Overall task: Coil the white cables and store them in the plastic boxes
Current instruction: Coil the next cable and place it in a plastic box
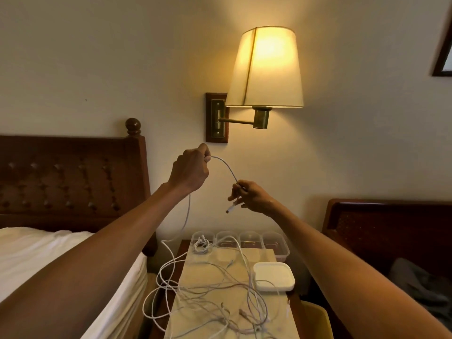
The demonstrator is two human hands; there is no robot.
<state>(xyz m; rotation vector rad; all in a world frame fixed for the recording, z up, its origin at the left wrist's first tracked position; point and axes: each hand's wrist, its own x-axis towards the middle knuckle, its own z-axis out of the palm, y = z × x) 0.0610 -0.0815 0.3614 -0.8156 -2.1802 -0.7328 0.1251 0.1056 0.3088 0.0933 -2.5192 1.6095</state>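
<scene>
White cable (225,164) held aloft (arched)

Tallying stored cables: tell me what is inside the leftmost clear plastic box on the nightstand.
One coiled white cable lies inside the leftmost clear plastic box. The coil covers the box floor beneath it, so anything under it cannot be seen.

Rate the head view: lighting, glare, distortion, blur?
Head view: the lit wall lamp gives a warm yellow cast and blows out its shade; wide-angle stretch warps the frame edges; the white cable between left hand and right hand reads clearly; the loose cables below are dim.
</scene>
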